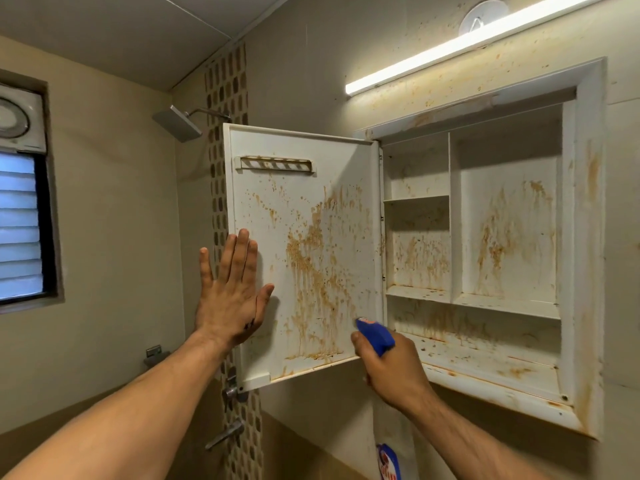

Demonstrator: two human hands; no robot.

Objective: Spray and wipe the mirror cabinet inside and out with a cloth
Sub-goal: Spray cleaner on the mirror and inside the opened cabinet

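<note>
The white wall cabinet (585, 258) stands open, its shelves streaked with brown stains. Its door (304, 258) is swung out to the left, the inner face toward me and spattered with the same brown drips. My left hand (232, 292) lies flat, fingers spread, against the door's outer left edge. My right hand (394, 372) grips a spray bottle; its blue trigger head (375, 334) points at the door's lower right corner, and the bottle body (389, 459) hangs below my wrist. No cloth is in view.
A lit tube light (450, 50) runs above the cabinet. A shower head (178, 123) hangs at the upper left, with taps (230, 393) on the mosaic tile strip below the door. A louvred window (20, 223) and exhaust fan (14, 116) are on the left wall.
</note>
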